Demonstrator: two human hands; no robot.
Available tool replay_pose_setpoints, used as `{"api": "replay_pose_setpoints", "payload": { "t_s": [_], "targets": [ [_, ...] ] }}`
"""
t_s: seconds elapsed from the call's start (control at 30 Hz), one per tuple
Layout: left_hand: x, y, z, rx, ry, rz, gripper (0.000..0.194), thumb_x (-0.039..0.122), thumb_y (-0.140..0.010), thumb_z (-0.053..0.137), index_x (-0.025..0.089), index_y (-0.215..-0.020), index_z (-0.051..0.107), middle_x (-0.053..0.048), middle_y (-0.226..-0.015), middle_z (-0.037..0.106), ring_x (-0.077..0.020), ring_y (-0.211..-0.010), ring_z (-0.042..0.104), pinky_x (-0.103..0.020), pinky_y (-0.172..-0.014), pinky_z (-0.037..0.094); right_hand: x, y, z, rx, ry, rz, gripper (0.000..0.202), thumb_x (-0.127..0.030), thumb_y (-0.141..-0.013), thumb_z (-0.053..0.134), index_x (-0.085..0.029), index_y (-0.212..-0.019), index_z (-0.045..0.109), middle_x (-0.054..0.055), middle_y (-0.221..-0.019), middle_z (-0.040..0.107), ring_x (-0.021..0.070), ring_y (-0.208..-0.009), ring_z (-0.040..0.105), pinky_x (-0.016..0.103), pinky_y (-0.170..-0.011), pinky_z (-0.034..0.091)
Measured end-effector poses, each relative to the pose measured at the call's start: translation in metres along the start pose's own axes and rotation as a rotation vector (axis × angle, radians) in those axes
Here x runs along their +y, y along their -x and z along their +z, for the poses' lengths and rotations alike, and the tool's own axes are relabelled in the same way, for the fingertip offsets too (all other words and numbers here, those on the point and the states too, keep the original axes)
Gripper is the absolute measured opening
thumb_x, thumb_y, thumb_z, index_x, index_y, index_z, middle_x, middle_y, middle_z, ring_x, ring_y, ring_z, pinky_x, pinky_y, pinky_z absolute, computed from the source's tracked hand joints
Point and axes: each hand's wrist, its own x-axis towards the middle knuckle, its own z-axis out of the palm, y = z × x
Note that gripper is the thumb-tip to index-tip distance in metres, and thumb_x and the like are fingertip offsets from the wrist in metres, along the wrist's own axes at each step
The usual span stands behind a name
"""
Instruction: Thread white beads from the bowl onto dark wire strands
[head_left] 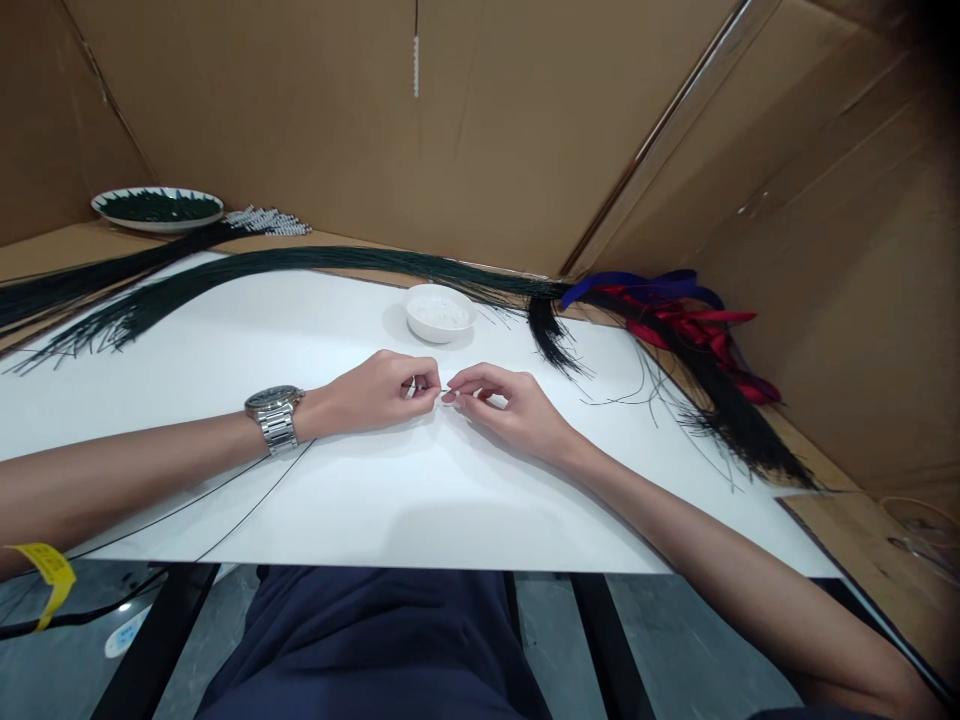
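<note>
Over the middle of the white table (300, 520), my two hands meet fingertip to fingertip. My left hand (375, 390), with a metal-banded watch at the wrist, is closed in a pinch on a thin black cord (259, 503). Two lengths of cord run out from under that wrist toward the front edge. My right hand (517, 405) pinches with thumb and forefinger at the dark cord tip; a tiny pale bit there is too small to name. Just beyond the hands stands a white bowl (440, 335) holding small clear or whitish pieces.
Bundles of black cords (360, 262) lie along the back. A plate (157, 226) of dark green pieces and white-beaded ends (270, 221) are at back left. Red ribbon (712, 335) and blue ribbon (675, 285) lie right. Cardboard walls surround the table; a beaded strand (416, 68) hangs.
</note>
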Motion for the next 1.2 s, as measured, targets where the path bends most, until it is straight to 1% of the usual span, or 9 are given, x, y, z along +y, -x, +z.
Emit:
{"api": "replay_pose_setpoints", "payload": {
  "t_s": [0.17,0.37,0.5,0.67,0.93,1.2],
  "targets": [
    [0.0000,0.0004,0.0005,-0.009,-0.018,-0.007,0.010,0.020,-0.087,0.055,0.017,-0.087,0.065,0.003,-0.066,0.061,-0.0083,-0.056,0.049,-0.022,-0.055,0.034,-0.0002,-0.0002,0.0007,0.000,0.010,-0.004,0.017,-0.021,-0.086,0.060,-0.022,-0.102,0.068,0.003,-0.092,0.077,0.0169,-0.081,0.068,0.029,-0.068,0.047],
    [-0.0006,0.0000,0.0010,0.001,-0.031,-0.007,0.009,0.018,-0.087,0.056,0.017,-0.087,0.065,0.004,-0.065,0.060,-0.0078,-0.056,0.048,-0.021,-0.055,0.034,-0.0030,0.0009,0.0003,-0.034,-0.021,-0.012,0.022,-0.019,-0.086,0.059,-0.022,-0.106,0.067,0.004,-0.096,0.077,0.0186,-0.086,0.069,0.030,-0.068,0.048],
    [-0.0008,0.0006,0.0011,-0.003,-0.032,-0.006,0.009,0.018,-0.087,0.056,0.017,-0.086,0.064,0.004,-0.065,0.059,-0.0073,-0.056,0.047,-0.021,-0.055,0.034,-0.0035,0.0016,0.0011,-0.032,-0.018,-0.005,0.024,-0.021,-0.085,0.063,-0.022,-0.109,0.067,0.004,-0.097,0.078,0.0185,-0.083,0.068,0.031,-0.069,0.050],
    [0.0006,0.0014,0.0008,-0.026,-0.026,0.000,0.008,0.019,-0.088,0.056,0.017,-0.087,0.064,0.005,-0.063,0.057,-0.0073,-0.054,0.045,-0.021,-0.053,0.032,-0.0017,0.0007,0.0020,0.011,0.024,0.003,0.021,-0.027,-0.088,0.063,-0.023,-0.107,0.069,0.004,-0.094,0.078,0.0184,-0.082,0.069,0.031,-0.070,0.051],
    [0.0016,0.0016,0.0004,-0.017,-0.015,0.017,0.009,0.019,-0.088,0.055,0.017,-0.086,0.064,0.005,-0.064,0.058,-0.0069,-0.055,0.046,-0.021,-0.053,0.033,-0.0041,0.0007,0.0017,0.000,0.019,0.004,0.020,-0.023,-0.090,0.060,-0.022,-0.107,0.070,0.004,-0.097,0.078,0.0188,-0.089,0.072,0.031,-0.075,0.053],
    [0.0024,0.0011,-0.0002,-0.013,-0.013,0.020,0.010,0.019,-0.089,0.055,0.017,-0.086,0.065,0.006,-0.063,0.057,-0.0059,-0.054,0.045,-0.020,-0.053,0.032,-0.0040,0.0010,0.0017,0.012,0.047,-0.014,0.019,-0.022,-0.091,0.060,-0.021,-0.107,0.071,0.003,-0.095,0.079,0.0185,-0.090,0.073,0.029,-0.074,0.053]
  ]
}}
